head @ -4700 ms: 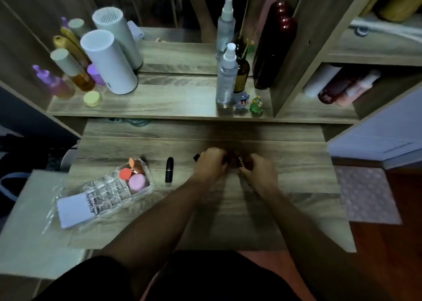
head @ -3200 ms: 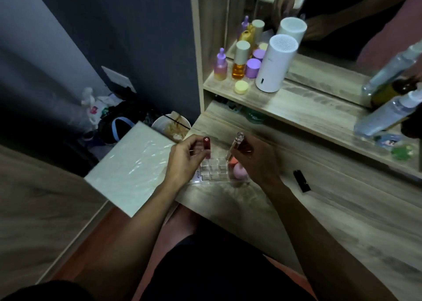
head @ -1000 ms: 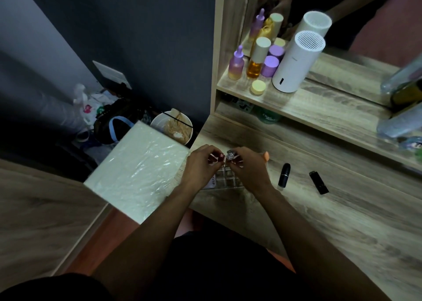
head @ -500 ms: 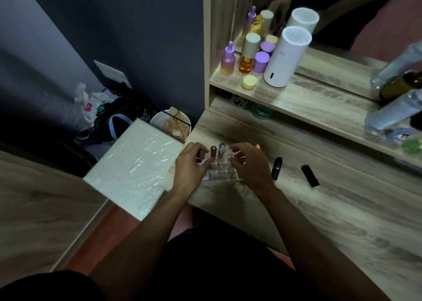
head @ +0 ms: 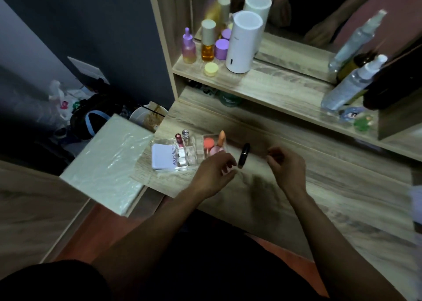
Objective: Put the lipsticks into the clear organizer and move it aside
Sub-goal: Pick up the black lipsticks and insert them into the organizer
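The clear organizer (head: 191, 158) stands at the desk's left end. A red-capped lipstick (head: 178, 139) and a silver-capped lipstick (head: 186, 135) stand upright in its back compartments. A black lipstick (head: 243, 155) lies on the desk just right of the organizer. My left hand (head: 213, 174) hovers with its fingers apart, the fingertips beside that lipstick's near end. My right hand (head: 287, 166) is further right with its fingers curled down to the desk. It covers the spot where a second black lipstick lay, and that one is hidden.
The organizer also holds a pale purple card (head: 162, 156) and makeup sponges (head: 212, 144). A plastic-wrapped white panel (head: 107, 163) adjoins the desk's left edge. On the shelf (head: 269, 86) behind stand small bottles, a white cylinder (head: 243, 42) and spray bottles (head: 350, 84).
Both hands let go of the two lipsticks, which now stand in the organizer. The hands moved right, toward the black lipsticks on the desk.
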